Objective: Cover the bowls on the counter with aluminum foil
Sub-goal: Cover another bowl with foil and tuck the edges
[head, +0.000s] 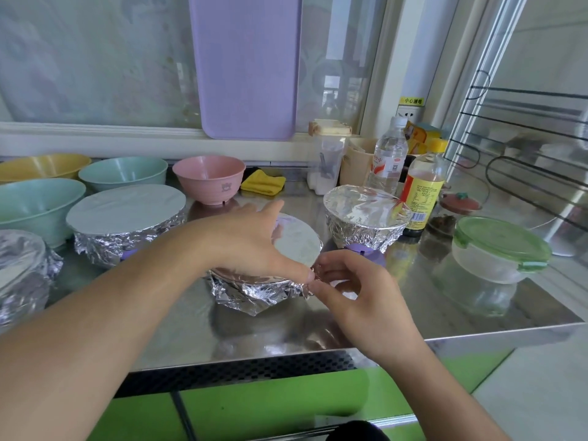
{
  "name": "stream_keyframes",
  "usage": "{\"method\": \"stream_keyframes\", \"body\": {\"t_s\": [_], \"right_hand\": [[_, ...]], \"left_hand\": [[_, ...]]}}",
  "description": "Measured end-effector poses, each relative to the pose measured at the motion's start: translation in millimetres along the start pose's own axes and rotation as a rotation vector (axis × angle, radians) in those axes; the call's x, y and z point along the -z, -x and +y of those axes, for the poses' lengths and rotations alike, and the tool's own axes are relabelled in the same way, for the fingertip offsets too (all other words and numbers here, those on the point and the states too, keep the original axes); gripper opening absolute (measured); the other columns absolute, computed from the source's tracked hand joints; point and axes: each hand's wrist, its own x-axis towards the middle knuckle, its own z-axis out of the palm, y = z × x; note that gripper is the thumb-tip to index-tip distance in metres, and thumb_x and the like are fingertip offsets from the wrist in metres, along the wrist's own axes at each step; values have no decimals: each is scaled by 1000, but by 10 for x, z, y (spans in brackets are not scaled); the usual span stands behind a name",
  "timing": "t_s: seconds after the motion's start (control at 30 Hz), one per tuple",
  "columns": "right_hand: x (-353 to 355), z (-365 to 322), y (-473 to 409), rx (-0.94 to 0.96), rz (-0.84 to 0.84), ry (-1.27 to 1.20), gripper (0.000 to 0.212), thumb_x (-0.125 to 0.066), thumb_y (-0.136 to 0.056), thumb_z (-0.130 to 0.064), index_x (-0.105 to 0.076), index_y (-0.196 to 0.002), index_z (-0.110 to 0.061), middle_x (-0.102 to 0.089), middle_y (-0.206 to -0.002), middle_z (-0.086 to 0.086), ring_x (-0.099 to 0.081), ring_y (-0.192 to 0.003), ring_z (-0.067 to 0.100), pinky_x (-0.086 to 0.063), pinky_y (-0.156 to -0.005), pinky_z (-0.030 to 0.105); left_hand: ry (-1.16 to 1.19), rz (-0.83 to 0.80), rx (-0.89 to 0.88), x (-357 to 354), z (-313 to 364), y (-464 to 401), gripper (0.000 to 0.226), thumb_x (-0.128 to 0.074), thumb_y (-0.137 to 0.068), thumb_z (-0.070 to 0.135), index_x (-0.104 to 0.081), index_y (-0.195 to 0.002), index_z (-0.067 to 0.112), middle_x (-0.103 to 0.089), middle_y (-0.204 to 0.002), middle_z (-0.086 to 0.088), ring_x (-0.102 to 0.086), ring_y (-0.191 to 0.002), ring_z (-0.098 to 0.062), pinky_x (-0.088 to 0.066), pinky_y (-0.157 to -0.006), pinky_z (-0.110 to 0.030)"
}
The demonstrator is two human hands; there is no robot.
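A small bowl wrapped in aluminum foil (296, 243) stands in the middle of the steel counter (413, 313). My left hand (251, 243) lies over its foil top, thumb at the near right rim. My right hand (346, 291) pinches the crinkled foil at that same rim. Foil-covered bowls stand around it: a wide one (127, 218) at the left, one (366, 214) at the right on a purple foot, and one (22, 272) at the far left edge. Uncovered bowls stand behind: pink (210, 178), two green (124, 171) (35, 205) and yellow (41, 165).
A glass container with a green lid (499, 249) sits at the right. Bottles (423, 189), a water bottle (388, 157) and jars crowd the back right, a yellow cloth (264, 183) lies behind. A purple cutting board (248, 65) leans on the window. The counter's front edge runs just below my hands.
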Motion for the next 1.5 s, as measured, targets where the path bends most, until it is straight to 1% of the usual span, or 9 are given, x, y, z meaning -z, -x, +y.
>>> {"method": "stream_keyframes", "body": {"t_s": [0.23, 0.43, 0.63, 0.93, 1.1, 1.17, 1.27, 1.4, 1.5], "right_hand": [[-73, -18, -8, 25, 74, 91, 16, -88, -83, -17, -76, -90, -26, -76, -81, -21, -72, -77, 0, -53, -73, 13], [-110, 66, -47, 188, 126, 249, 15, -80, -87, -10, -75, -83, -24, -72, -73, -19, -69, -68, 9, -54, -68, 32], [6, 58, -206, -71, -58, -7, 22, -75, -87, 4, -75, -76, -16, -75, -68, 1, -71, -64, 15, -52, -65, 27], [49, -10, -433, -101, -105, 155, 20, -95, -69, -27, -77, -60, -24, -62, -51, -8, -45, -47, 4, -37, -50, 22], [86, 16, -421, -5, -35, 434, 19, -89, -77, -34, -77, -70, -22, -67, -58, -6, -60, -56, 12, -54, -60, 35], [133, -7, -390, 65, 60, 482, 8, -81, -88, -20, -78, -82, -24, -71, -67, -10, -65, -65, 8, -56, -70, 34], [161, -117, -308, 60, 236, 287, 31, -63, -94, -1, -79, -107, -24, -78, -88, -14, -73, -84, 1, -59, -87, 27], [-58, -211, -170, 85, 20, 146, 51, -47, -94, 4, -73, -121, -32, -79, -102, -18, -74, -102, 10, -59, -99, 41], [-104, -167, -131, 93, 13, 143, 61, -45, -91, 5, -72, -126, -37, -78, -105, -22, -73, -103, 8, -58, -96, 36]], "left_hand": [[-3, 31, -59, -23, -23, 40, 150, -65, -43, 98, -2, -165, 37, -20, -170, 3, -23, -154, -21, -32, -121, -43], [-8, 36, -51, -44, -41, 42, 151, -66, -46, 98, 1, -166, 34, -9, -173, 7, -11, -158, -17, -24, -126, -44], [4, 41, -73, -51, -77, 36, 155, -63, -42, 101, 0, -166, 34, -8, -174, 11, -8, -159, -13, -23, -127, -44], [46, 45, -154, -5, -89, 91, 145, -71, -44, 96, -15, -163, 35, -21, -169, 16, -24, -151, -8, -30, -121, -35], [39, 53, -150, -11, -113, 88, 132, -69, -43, 96, -29, -152, 34, -36, -158, 14, -37, -140, -11, -39, -114, -42], [37, 44, -138, -9, -108, 104, 143, -68, -42, 97, -17, -161, 36, -25, -166, 14, -28, -149, -11, -33, -121, -43], [48, 38, -110, -24, -105, 126, 148, -68, -44, 96, -5, -164, 38, -10, -171, 17, -15, -156, -9, -24, -126, -42], [45, 67, -113, -43, -93, 138, 148, -62, -41, 97, -6, -164, 37, -12, -170, 17, -16, -156, -10, -25, -126, -41], [41, 84, -128, -55, -98, 136, 146, -59, -39, 98, -9, -163, 38, -16, -168, 18, -20, -154, -13, -27, -124, -42]]}}
